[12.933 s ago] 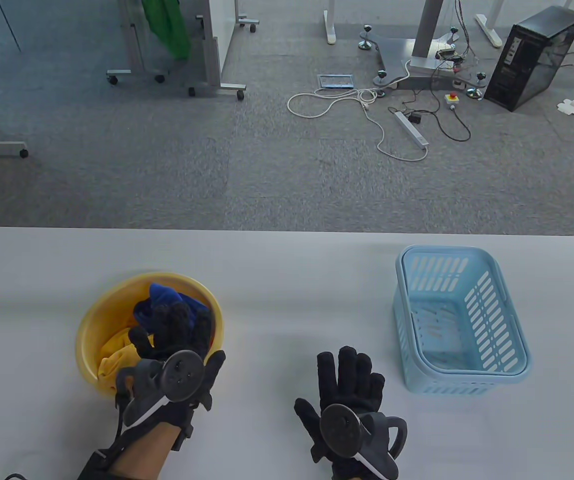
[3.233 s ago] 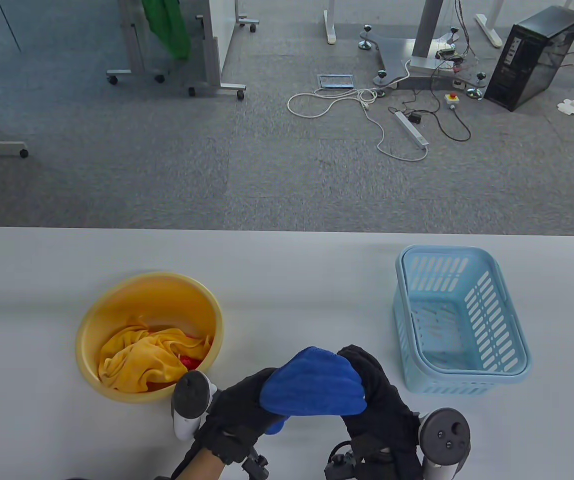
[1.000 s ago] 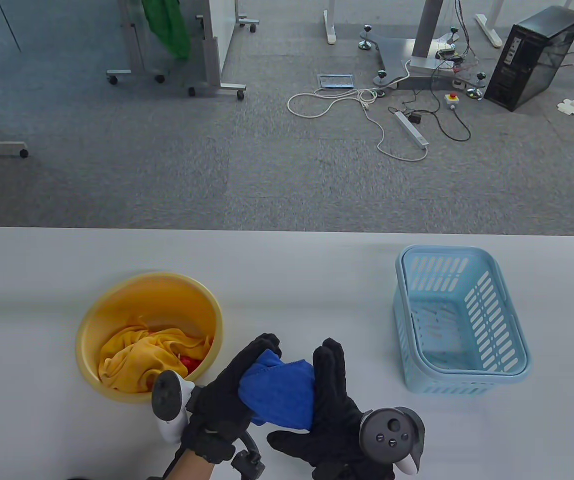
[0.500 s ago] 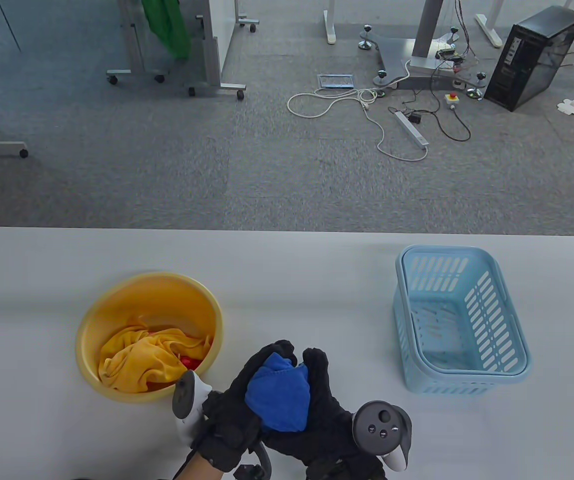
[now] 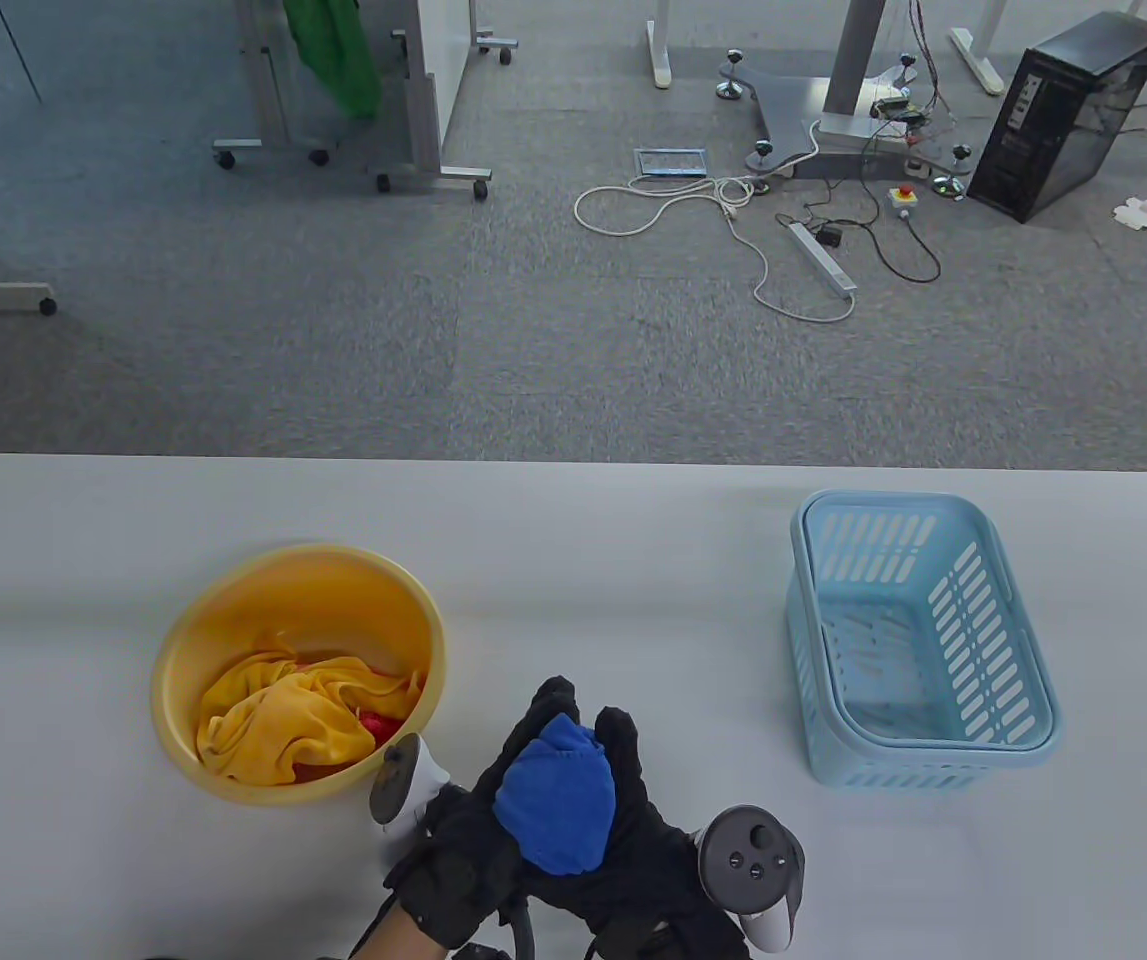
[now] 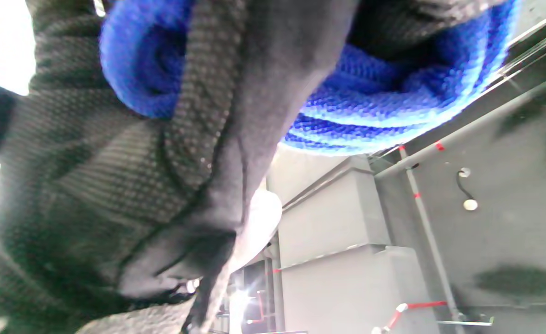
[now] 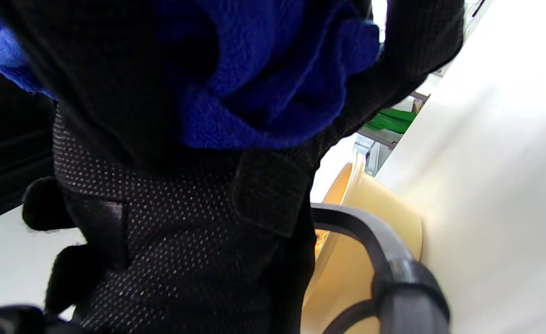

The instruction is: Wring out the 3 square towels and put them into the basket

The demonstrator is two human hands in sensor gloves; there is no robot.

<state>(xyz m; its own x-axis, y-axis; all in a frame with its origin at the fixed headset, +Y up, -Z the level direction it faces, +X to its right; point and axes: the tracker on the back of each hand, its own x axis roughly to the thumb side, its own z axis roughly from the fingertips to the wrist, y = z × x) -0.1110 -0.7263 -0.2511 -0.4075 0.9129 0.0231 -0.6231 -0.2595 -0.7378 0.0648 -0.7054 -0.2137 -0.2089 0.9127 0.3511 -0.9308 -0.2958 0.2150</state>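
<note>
Both gloved hands squeeze a bunched blue towel (image 5: 555,803) between them above the table's front edge. My left hand (image 5: 493,790) curls round its left side, and my right hand (image 5: 633,800) wraps its right side. The left wrist view shows blue cloth (image 6: 384,106) folded over dark fingers (image 6: 236,93); the right wrist view shows the towel (image 7: 263,69) gripped by that hand. A yellow towel (image 5: 283,725) lies in the yellow basin (image 5: 233,610), with a bit of red cloth (image 5: 378,725) under it. The light blue basket (image 5: 1023,690) stands at the right, holding no towels.
The basin (image 7: 370,204) sits just left of my hands. Beyond the white table (image 5: 573,520) lies grey carpet with cables (image 5: 733,215), a computer case (image 5: 1068,115) and wheeled frames (image 5: 353,150).
Over the last second my hands have closed together, bunching the spread blue towel into a tight ball and drawing it slightly toward the front edge. Basin and basket stayed put.
</note>
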